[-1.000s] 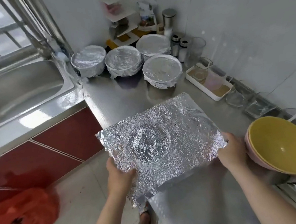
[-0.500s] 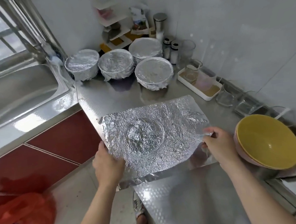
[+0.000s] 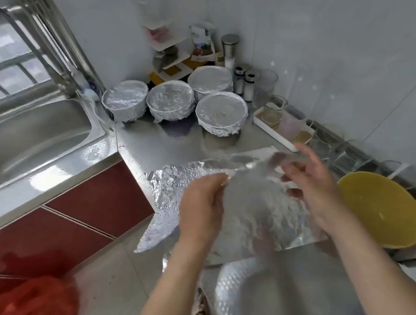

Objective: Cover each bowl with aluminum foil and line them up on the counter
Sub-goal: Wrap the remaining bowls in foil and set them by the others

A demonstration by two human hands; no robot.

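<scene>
Pinching the foil sheet [image 3: 170,196] w/ both hands, left hand [image 3: 201,206] & right hand [image 3: 314,187], above the desk [image 3: 149,142] edge. Thin, crinkly, tears easily; prob best gripped at edges. Yellow bowl [image 3: 382,206] just beside, uncovered.

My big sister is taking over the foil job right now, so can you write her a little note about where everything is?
Left hand and right hand: both grip the loose foil sheet, lifted over the counter edge; the picture is blurred, so the exact grips are unclear.
Done: four foil-covered bowls stand grouped at the back of the counter by the sink.
Left: the yellow bowl, stacked on a pink one to the right, is uncovered. Cover the remaining bowls, then line all up.
</scene>
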